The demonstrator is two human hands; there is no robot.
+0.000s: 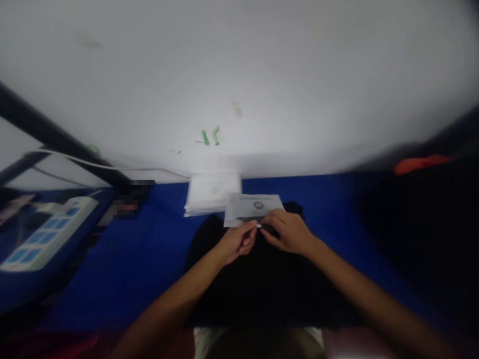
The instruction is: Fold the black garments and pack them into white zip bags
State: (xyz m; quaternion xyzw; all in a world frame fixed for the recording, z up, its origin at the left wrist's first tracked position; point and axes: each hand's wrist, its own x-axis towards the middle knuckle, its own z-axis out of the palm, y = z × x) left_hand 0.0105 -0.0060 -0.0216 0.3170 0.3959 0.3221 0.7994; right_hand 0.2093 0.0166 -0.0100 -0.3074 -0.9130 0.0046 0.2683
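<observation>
Both hands meet at the near edge of a white printed packet that bears a dark round mark. My left hand is closed, its thumb and fingers pinching something small at that edge. Close beside it on the right, my right hand is curled with its fingers over the packet's lower right part; a dark item shows under the fingers, too dim to name. Black fabric lies beneath both hands. Behind the packet, to the left, sits a stack of similar white packets, partly overlapped by it.
A blue surface runs up to a pale wall with green scraps on it. At the left lie a white power strip and a white cable. An orange object is at the far right.
</observation>
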